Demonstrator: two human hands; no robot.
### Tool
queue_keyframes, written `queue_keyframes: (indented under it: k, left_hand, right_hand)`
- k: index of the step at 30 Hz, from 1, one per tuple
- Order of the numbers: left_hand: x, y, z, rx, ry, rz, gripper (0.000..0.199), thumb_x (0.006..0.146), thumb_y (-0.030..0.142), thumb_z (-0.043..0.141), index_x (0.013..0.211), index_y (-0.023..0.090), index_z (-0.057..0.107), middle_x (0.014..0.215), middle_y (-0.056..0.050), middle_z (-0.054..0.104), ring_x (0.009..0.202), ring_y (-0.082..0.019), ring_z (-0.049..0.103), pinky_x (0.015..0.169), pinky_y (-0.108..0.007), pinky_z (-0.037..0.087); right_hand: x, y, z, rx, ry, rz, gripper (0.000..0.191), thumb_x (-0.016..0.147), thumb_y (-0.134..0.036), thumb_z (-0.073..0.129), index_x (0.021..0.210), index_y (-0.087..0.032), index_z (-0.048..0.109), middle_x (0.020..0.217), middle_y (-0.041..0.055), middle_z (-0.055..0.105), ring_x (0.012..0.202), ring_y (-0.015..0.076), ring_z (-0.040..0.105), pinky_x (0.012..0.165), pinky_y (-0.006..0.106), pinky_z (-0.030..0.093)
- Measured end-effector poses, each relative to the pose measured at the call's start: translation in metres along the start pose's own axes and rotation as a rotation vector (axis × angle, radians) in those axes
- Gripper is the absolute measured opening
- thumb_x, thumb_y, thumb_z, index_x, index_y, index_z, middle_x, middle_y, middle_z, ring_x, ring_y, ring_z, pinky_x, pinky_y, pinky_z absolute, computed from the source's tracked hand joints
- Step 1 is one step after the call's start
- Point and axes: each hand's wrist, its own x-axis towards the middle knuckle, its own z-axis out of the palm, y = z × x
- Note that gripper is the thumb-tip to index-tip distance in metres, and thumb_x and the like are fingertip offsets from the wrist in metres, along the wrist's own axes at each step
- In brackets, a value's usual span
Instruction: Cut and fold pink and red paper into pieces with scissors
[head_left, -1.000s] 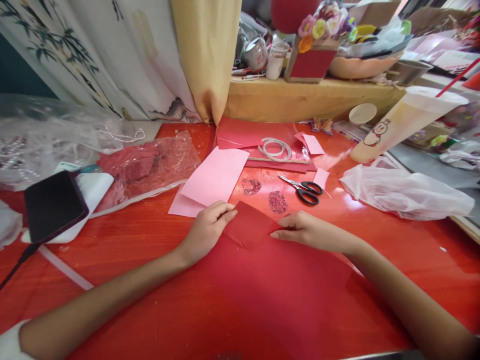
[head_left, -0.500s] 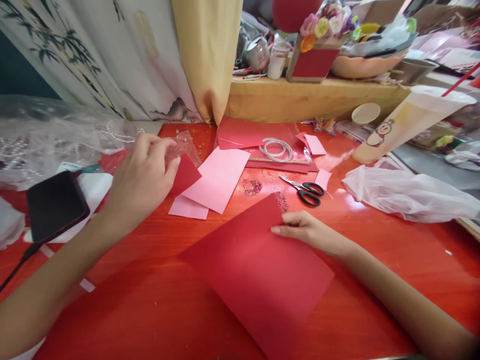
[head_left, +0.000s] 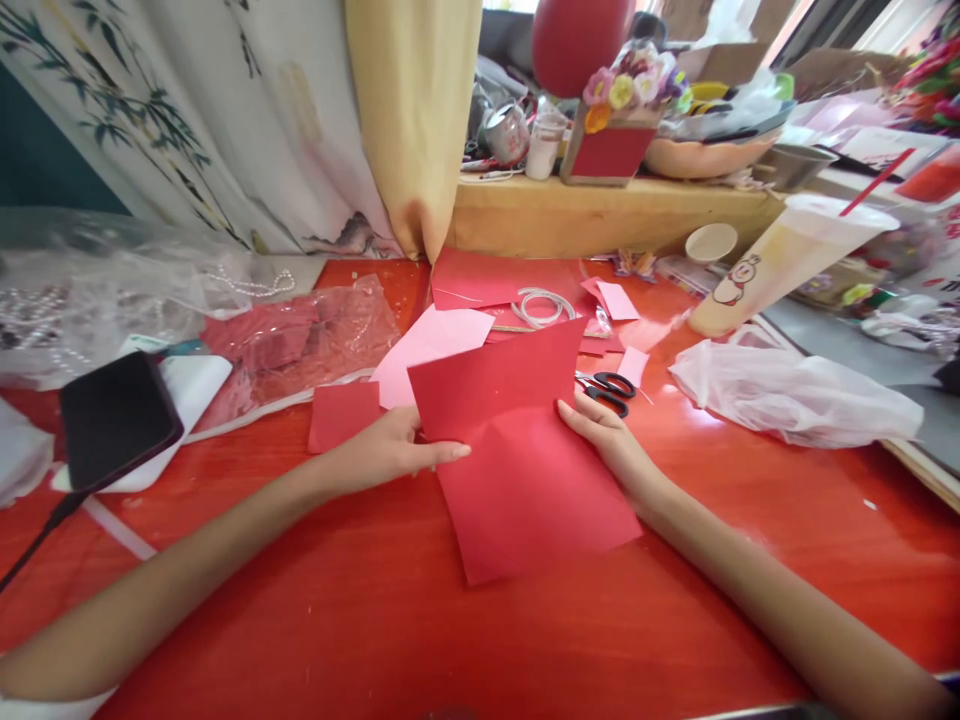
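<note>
A large sheet of red paper (head_left: 517, 490) is held up over the table, slightly bent across its middle. My left hand (head_left: 394, 445) grips its left edge, thumb on the near face and fingers behind. On the opposite edge my right hand (head_left: 611, 435) pinches it in the same way. Behind the right hand lie scissors with black handles (head_left: 615, 384), their blades mostly hidden by the sheet. A small red paper piece (head_left: 341, 412) rests just beyond my left wrist, and pink paper (head_left: 427, 345) lies behind the red sheet.
A clear plastic bag (head_left: 322, 340) and a black phone (head_left: 120, 418) on a cable lie at left. White cord (head_left: 544, 308) sits coiled on red sheets at the back. To the right are a tilted drink cup (head_left: 780, 262) with a straw and a white plastic bag (head_left: 795, 395).
My left hand has come from the plastic bag to the large sheet's left edge. The small red piece now lies on the table. The large sheet has been turned more upright.
</note>
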Motion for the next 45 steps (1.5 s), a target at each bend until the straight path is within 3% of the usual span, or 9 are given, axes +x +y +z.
queue_keyframes:
  k: [3,10,14,17,21,26,32,40,45]
  left_hand:
    - [-0.001,0.002,0.003,0.074,0.13,0.115,0.037,0.08,0.036,0.053,0.116,0.028,0.056,0.115,-0.001,0.061,0.098,-0.021,0.058,0.076,-0.028,0.048]
    - [0.0,-0.013,0.007,0.176,0.497,0.245,0.053,0.086,0.018,0.038,0.135,0.036,0.033,0.121,0.003,0.058,0.09,-0.016,0.063,0.077,-0.028,0.052]
    - [0.002,-0.019,0.014,0.507,0.4,0.477,0.061,0.082,0.003,0.031,0.136,0.03,0.032,0.143,0.0,0.032,0.129,-0.018,0.033,0.108,-0.035,0.029]
    - [0.003,-0.023,0.016,0.682,0.29,0.556,0.064,0.079,-0.004,0.028,0.135,0.025,0.034,0.15,-0.003,0.012,0.136,-0.021,0.016,0.111,-0.04,0.023]
    - [0.004,-0.027,0.014,0.715,0.248,0.635,0.062,0.077,-0.006,0.031,0.129,0.024,0.045,0.15,-0.003,0.009,0.137,-0.023,0.014,0.111,-0.043,0.022]
    - [0.005,-0.024,0.014,0.317,0.255,0.441,0.062,0.079,0.004,0.043,0.135,0.029,0.034,0.144,-0.005,0.03,0.13,-0.021,0.033,0.107,-0.04,0.03]
    - [0.01,-0.019,0.013,-0.357,0.414,0.098,0.039,0.075,0.031,0.061,0.111,0.016,0.058,0.115,-0.01,0.062,0.103,-0.025,0.059,0.086,-0.037,0.049]
    - [0.007,-0.012,0.017,-0.3,0.157,0.009,0.043,0.07,0.031,0.066,0.11,0.017,0.059,0.117,-0.009,0.061,0.104,-0.025,0.059,0.086,-0.038,0.049]
    - [0.009,-0.014,0.01,-0.172,0.204,0.048,0.038,0.07,0.031,0.066,0.106,0.018,0.063,0.115,-0.007,0.062,0.105,-0.025,0.058,0.087,-0.036,0.048]
  right_hand:
    - [-0.001,-0.003,0.0,0.111,-0.005,0.079,0.039,0.079,-0.052,0.051,0.106,-0.028,0.063,0.105,0.0027,0.067,0.102,0.024,0.06,0.083,0.037,0.049]
    - [-0.004,0.005,0.011,0.283,-0.115,-0.106,0.07,0.076,-0.074,0.026,0.114,-0.025,0.058,0.129,0.0026,0.052,0.124,0.0241,0.042,0.096,0.039,0.04]
    - [-0.006,0.014,0.018,0.327,-0.212,-0.13,0.053,0.083,-0.06,0.037,0.121,-0.026,0.054,0.134,0.0019,0.047,0.125,0.0229,0.041,0.1,0.04,0.037]
    - [-0.005,0.018,0.017,0.318,-0.218,-0.135,0.045,0.083,-0.054,0.045,0.117,-0.026,0.056,0.131,0.0021,0.05,0.122,0.0232,0.043,0.1,0.04,0.038]
    - [-0.001,0.018,0.013,0.276,-0.12,-0.136,0.034,0.084,-0.043,0.052,0.114,-0.027,0.058,0.125,0.0009,0.056,0.115,0.0209,0.051,0.096,0.037,0.042]
    - [0.001,0.02,0.011,0.193,0.006,-0.128,0.027,0.081,-0.03,0.059,0.108,-0.024,0.06,0.115,0.0017,0.063,0.104,0.0189,0.059,0.09,0.033,0.047]
    - [0.0,0.005,0.002,0.14,-0.105,-0.021,0.05,0.076,-0.06,0.05,0.108,-0.024,0.062,0.104,0.0051,0.067,0.101,0.0239,0.061,0.082,0.036,0.05]
    - [0.004,-0.001,-0.008,-0.191,-0.124,0.105,0.03,0.07,-0.029,0.07,0.096,-0.015,0.069,0.088,0.0074,0.071,0.072,0.0186,0.067,0.066,0.031,0.051]
    - [0.004,-0.003,-0.01,-0.235,-0.036,0.076,0.025,0.066,-0.029,0.071,0.088,-0.018,0.072,0.077,0.0043,0.071,0.063,0.0176,0.065,0.058,0.029,0.05]
